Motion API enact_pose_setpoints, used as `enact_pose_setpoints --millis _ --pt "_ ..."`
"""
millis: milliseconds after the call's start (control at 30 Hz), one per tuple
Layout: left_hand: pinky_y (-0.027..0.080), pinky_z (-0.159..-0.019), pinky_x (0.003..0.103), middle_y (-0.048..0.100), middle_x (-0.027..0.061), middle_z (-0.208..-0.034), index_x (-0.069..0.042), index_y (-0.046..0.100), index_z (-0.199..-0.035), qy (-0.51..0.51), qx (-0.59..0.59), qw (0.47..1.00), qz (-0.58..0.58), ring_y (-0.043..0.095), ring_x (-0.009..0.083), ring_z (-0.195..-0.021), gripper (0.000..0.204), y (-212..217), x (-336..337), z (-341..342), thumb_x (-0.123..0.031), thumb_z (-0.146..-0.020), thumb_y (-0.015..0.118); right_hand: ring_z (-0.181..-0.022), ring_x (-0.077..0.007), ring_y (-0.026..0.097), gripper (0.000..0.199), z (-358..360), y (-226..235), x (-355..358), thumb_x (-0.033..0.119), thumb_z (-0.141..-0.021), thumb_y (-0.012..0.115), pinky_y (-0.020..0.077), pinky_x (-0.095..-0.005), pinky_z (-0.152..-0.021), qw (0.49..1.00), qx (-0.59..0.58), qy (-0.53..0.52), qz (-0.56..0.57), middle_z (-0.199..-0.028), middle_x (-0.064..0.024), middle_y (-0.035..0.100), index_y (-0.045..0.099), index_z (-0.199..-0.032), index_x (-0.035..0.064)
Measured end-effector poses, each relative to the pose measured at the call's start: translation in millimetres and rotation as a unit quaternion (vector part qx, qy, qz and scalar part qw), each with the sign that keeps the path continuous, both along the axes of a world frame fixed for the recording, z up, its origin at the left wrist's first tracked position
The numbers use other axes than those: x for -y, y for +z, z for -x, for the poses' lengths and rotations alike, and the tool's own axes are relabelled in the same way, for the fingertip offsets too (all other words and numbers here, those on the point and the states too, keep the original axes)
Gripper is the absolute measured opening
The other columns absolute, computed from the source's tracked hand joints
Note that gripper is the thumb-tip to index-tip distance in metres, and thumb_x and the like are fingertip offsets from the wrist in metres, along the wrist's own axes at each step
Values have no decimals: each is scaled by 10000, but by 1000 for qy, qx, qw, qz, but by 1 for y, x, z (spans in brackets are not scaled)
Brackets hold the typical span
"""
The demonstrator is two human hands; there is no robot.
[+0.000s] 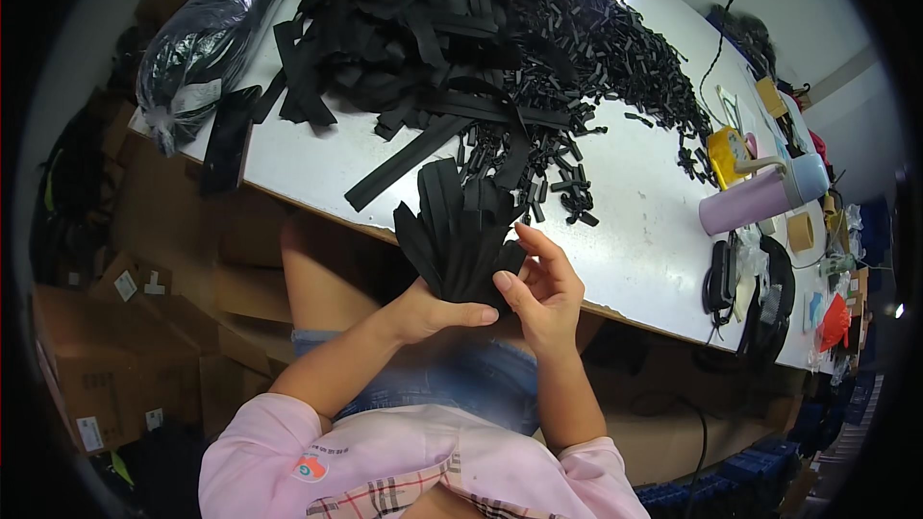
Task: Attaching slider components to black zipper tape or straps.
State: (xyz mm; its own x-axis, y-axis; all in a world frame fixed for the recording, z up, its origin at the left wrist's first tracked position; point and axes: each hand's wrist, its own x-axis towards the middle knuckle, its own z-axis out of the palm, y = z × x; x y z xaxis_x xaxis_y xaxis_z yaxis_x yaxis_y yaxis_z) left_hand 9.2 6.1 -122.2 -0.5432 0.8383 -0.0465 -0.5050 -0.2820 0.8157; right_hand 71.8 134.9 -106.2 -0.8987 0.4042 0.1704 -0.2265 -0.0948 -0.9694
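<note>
A fanned bundle of black zipper strips (460, 231) stands above my lap, just off the table's near edge. My left hand (435, 312) is wrapped round its lower end, thumb laid across the front. At the bundle's right side, my right hand (543, 293) pinches a strip end between thumb and fingers. Beyond them, a large tangled heap of black strips (385, 48) covers the table's far left. Against it lies a broad pile of small black zipper sliders (615, 48), several scattered toward me. One loose black strip (404, 161) points toward the near edge.
The white table (644, 221) spans the view. A plastic-wrapped black roll (216, 38) lies at its left. On the right are a lilac bottle (745, 200), a yellow packet (726, 154) and a tape roll (800, 231). Cardboard boxes (125, 356) stand on the floor at left.
</note>
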Motion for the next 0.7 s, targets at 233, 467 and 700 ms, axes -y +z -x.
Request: enact_pose_setpoints --millis 233,467,700 --pt "359 -868 275 484 22 -1040 -48 440 -1127 -14 11 1000 4 443 120 -991 508 -8 -2 1 -18 -666 652 -566 -29 436 199 0 -14 -5 -64 -688 618 359 -154 -493 993 -104 17 -54 -864 -71 513 539 -864 -13" --pt "395 -784 261 541 41 -901 -29 519 -981 16 54 998 2 500 118 -869 289 -15 -1 2 -53 -709 614 -535 -66 486 121 -6 2 8 -68 -686 600 374 -169 -474 992 -51 -83 -77 -763 -65 532 557 -789 -20" --pt "406 -831 350 546 101 -817 -15 495 -883 159 93 979 -90 527 187 -819 117 22 -25 4 -63 -778 515 -666 -319 581 487 -42 5 22 358 -789 530 451 -387 -613 891 58 329 -306 -749 -174 586 472 -1055 -46"
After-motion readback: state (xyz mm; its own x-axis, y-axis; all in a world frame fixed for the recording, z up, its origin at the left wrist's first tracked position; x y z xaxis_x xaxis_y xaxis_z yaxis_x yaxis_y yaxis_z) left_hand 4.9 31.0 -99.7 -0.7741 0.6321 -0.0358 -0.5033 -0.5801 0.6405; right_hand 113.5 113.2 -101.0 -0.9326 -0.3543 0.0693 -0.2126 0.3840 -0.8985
